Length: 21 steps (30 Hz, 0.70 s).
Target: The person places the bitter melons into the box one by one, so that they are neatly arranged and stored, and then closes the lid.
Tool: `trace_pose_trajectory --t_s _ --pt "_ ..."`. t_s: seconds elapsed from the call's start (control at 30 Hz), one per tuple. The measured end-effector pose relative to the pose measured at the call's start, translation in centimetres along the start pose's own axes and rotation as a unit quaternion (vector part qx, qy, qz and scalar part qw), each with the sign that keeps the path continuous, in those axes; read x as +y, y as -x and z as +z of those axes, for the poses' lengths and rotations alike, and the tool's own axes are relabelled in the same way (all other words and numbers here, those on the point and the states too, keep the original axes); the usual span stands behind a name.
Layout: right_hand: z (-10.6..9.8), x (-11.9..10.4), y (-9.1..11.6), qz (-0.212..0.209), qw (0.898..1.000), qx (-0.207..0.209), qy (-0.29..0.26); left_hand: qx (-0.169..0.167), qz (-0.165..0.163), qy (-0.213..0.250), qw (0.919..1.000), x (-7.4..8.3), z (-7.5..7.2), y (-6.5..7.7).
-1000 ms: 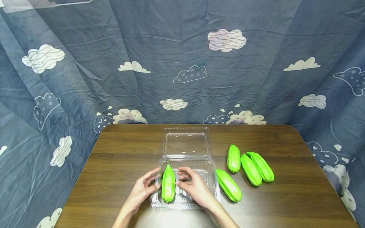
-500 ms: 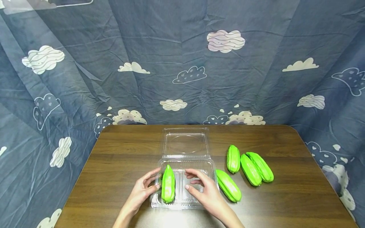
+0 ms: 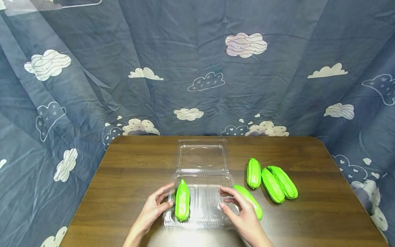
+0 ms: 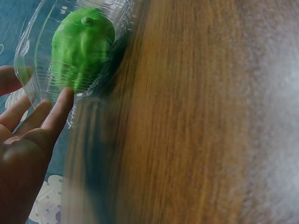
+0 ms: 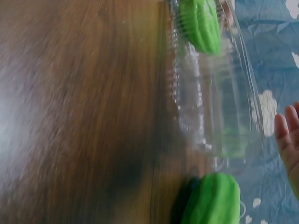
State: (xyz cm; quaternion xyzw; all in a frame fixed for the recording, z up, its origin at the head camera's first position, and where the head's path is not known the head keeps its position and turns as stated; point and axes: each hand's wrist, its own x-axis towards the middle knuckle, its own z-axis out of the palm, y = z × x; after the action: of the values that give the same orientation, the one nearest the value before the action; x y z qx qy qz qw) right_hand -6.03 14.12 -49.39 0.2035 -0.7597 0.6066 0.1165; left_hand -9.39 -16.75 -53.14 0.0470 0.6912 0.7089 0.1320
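Note:
A clear plastic clamshell container lies on the table with its lid folded back flat. One bright green ridged vegetable, like a bitter melon, lies lengthwise in the left part of its base. My left hand rests at the container's left side; in the left wrist view, straight fingertips touch the outer wall. Over the right side of the base hovers my right hand, fingers loosely spread and holding nothing. It partly hides another bitter melon just right of the container.
Three more bitter melons lie to the right: one alone and two side by side, a nearer one and a farther one. The brown wooden table ends at a blue cloud-print cloth.
My right hand has moved right, away from the bitter melon in the container, to the container's right side. My left hand and the bitter melons stay where they were.

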Motion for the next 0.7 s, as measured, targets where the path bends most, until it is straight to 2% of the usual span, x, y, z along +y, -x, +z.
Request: trace_pose_trajectory --t_s 0.2,0.43,0.7 --pt "-1.1 0.2 0.6 -0.009 0.999 0.031 0.011 0.0 0.006 -0.001 1.0 0.0 -0.1 -0.1" --pt "-2.4 0.6 1.5 -0.011 0.992 0.053 0.113 0.003 0.002 -0.004 1.0 0.1 0.0 0.1" --pt "-4.3 1.7 2.3 -0.012 0.979 0.062 0.193 0.004 -0.006 0.004 1.0 0.2 0.0 0.0"
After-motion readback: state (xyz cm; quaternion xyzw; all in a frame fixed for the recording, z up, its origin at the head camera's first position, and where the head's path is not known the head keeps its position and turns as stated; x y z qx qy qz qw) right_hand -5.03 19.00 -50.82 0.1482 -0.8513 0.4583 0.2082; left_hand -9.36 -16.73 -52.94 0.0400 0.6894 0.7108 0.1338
